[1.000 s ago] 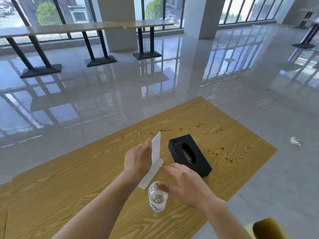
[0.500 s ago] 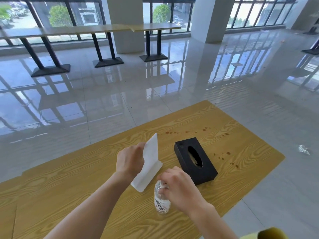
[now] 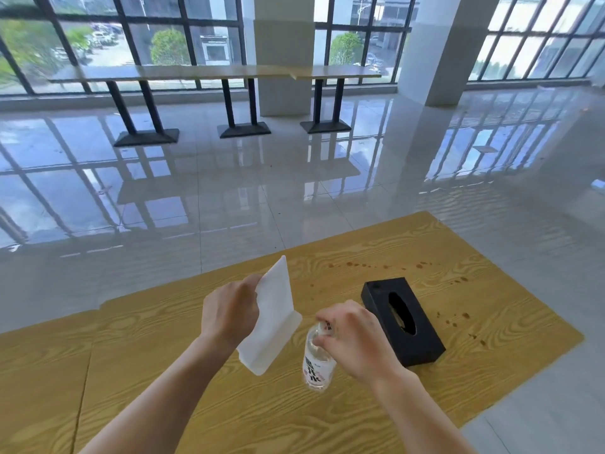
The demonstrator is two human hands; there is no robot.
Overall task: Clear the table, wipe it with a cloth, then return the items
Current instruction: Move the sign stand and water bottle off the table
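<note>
Gripping white stand in my left hand, bottle in my right hand.
Box not moved, spots not wiped.

Clear bottle between white stand and black tissue box, stained wooden table

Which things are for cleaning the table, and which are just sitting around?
For the job: white stand held by the left hand, water bottle gripped by the right hand, black tissue box, wooden table with brown spots.
Just around: long tables by the windows, white pillar.
</note>
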